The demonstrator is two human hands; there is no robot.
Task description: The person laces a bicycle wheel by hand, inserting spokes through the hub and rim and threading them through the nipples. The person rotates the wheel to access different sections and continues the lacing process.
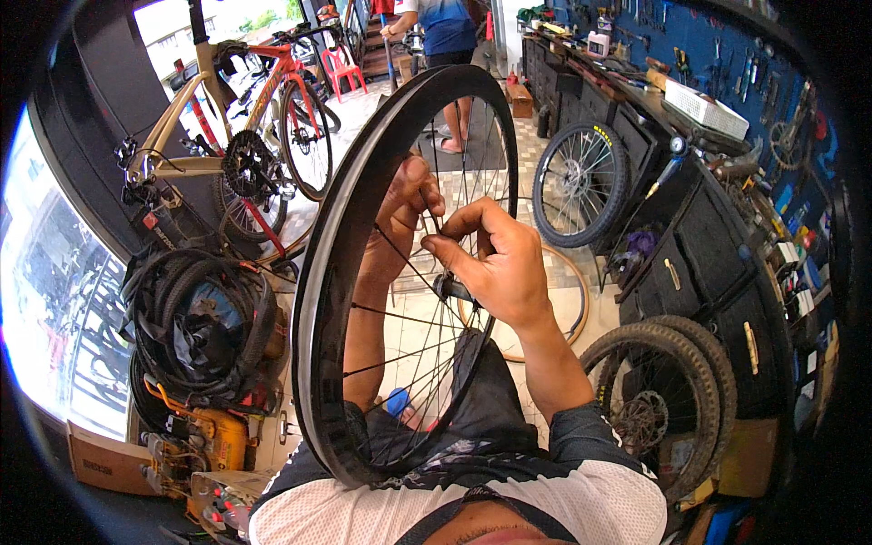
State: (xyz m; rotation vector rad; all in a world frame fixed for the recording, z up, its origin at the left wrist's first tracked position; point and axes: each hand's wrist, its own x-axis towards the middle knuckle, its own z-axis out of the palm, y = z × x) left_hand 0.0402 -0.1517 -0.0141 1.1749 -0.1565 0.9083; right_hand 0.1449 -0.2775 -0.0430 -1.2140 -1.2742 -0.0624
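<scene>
A bicycle wheel [313, 272] with a deep black rim and no tire stands upright in front of my body, its lower part at my lap. Thin black spokes run from the rim to the hub [452, 289]. My left hand [406, 202] reaches in behind the near side of the rim, fingers curled around a spoke. Just below and to the right, my right hand [490, 259] pinches the same spoke between thumb and forefinger. The fingertips of both hands nearly meet. Part of the left hand and forearm is hidden by the rim.
Bicycles [195, 163] stand at the left, above a heap of black tires [200, 318]. An orange compressor [218, 440] sits near my left side. Muddy wheels [654, 391] lean against dark drawers [672, 272] at the right. Another person [445, 36] stands ahead.
</scene>
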